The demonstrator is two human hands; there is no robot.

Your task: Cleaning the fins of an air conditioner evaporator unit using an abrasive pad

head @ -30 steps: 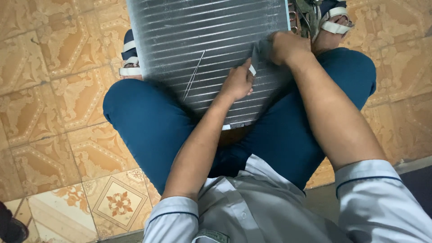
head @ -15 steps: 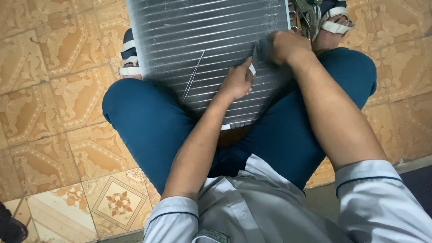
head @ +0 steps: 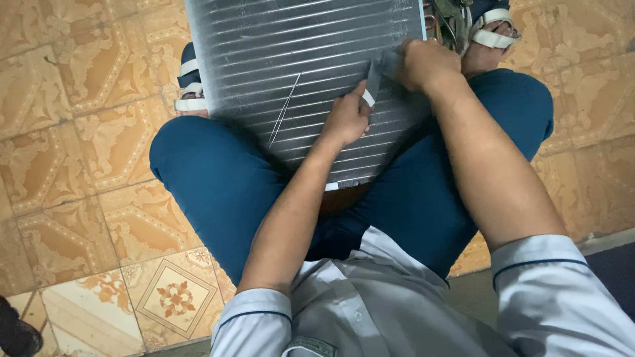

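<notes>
Patterned tan tile floor (head: 86, 152) all round. Person sits w/ a big finned metal coil panel (head: 291, 73) propped across blue-trousered knees. Right hand (head: 426, 63) has its grip pinching a small grey comb-like tool (head: 378, 74) against the fins; left hand (head: 347, 119) rests on the panel just beside, grip curled on the tool's white lower end.

Patterned tan and orange floor tiles (head: 79, 152), dark mat edge (head: 612, 261) at right, dim indoor light
</notes>
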